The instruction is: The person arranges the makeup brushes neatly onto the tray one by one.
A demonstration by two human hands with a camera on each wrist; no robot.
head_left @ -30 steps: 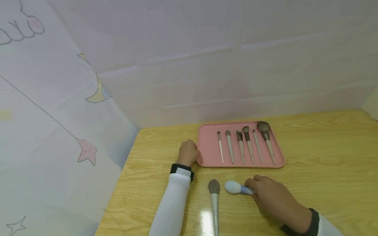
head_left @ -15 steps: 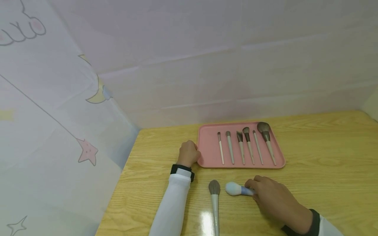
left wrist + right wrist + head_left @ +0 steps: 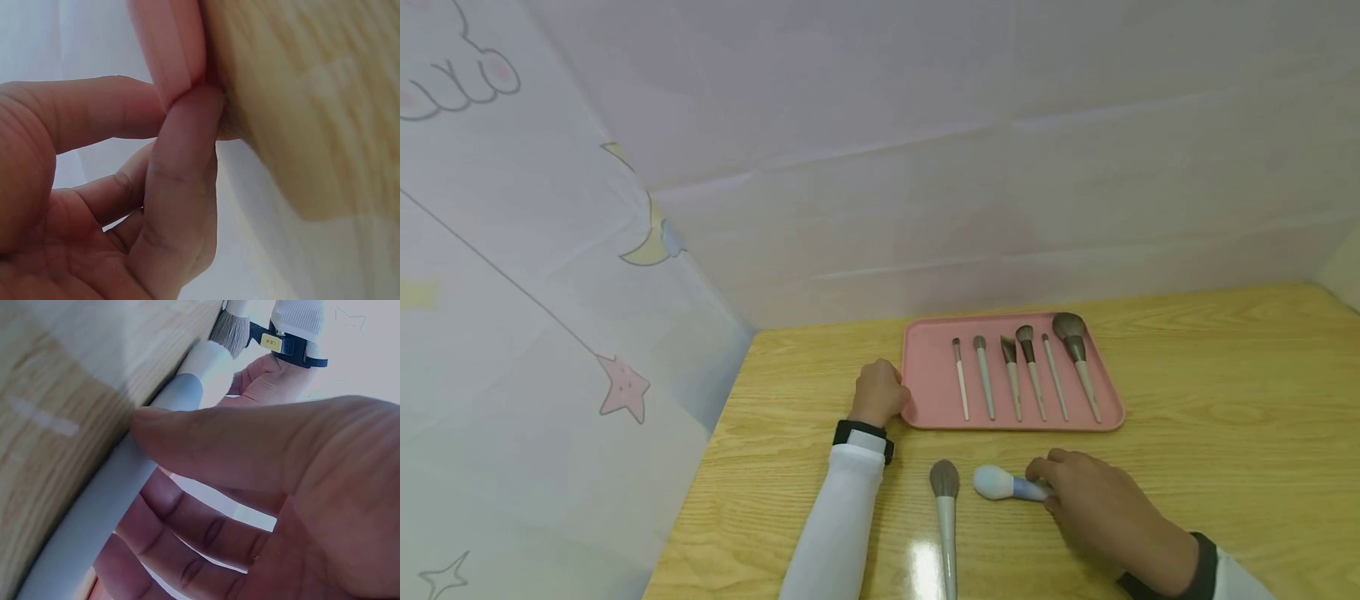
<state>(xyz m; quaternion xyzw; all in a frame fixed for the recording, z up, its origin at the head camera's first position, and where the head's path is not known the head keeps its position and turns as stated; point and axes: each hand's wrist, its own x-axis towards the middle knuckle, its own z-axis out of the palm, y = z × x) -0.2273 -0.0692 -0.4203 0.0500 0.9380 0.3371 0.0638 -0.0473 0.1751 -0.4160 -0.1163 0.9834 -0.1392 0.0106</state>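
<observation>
My left hand [image 3: 878, 393] pinches the left rim of a pink tray [image 3: 925, 375]; the left wrist view shows thumb and finger on either side of the tray's edge [image 3: 172, 50]. Several grey-bristled makeup brushes lie side by side in the tray, the largest a fluffy powder brush [image 3: 1070, 327] at its right end. In front of the tray, my right hand [image 3: 1093, 504] pinches the pale handle [image 3: 100, 500] of a white-headed makeup brush [image 3: 994, 482]. This brush lies along the tabletop with its head pointing left. My right palm hides the far end of its handle in the head view.
Another large makeup brush [image 3: 945, 492] with grey bristles and a pale handle lies between my forearms, bristles toward the tray. The wooden table [image 3: 1240, 400] meets a pale cloth wall [image 3: 880, 208] at the back. A printed cloth [image 3: 550, 350] hangs along the left side.
</observation>
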